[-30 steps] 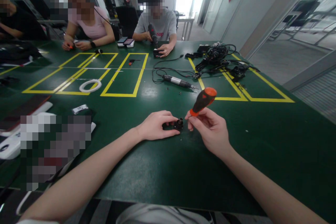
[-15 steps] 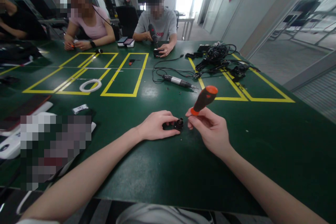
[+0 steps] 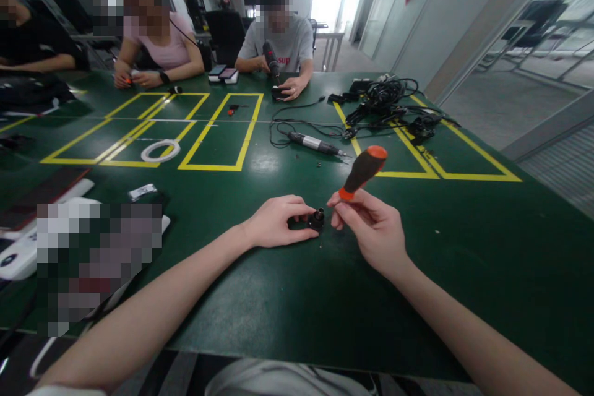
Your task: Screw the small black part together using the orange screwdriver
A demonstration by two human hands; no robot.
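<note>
My left hand (image 3: 284,221) rests on the green table, thumb and fingers closed round a small black round part (image 3: 316,221) with a short metal piece standing up from it. Just to the right, my right hand (image 3: 369,223) pinches the lower end of a screwdriver (image 3: 364,170) with a black and orange handle. The handle leans up and to the right. Its shaft and tip are hidden by my fingers. A small gap separates the right fingertips from the black part.
Beyond my hands lie an electric screwdriver (image 3: 315,143) with its cable, tangled black cables (image 3: 385,99) and a white ring (image 3: 160,150). White devices (image 3: 69,213) stand at the left. Across the green table (image 3: 260,297), a person in grey (image 3: 299,43) holds a drill.
The screwdriver handle has risen slightly and tilted a little in my right hand. My left hand and the black part have stayed in place. At the far left, a person's arm has lowered.
</note>
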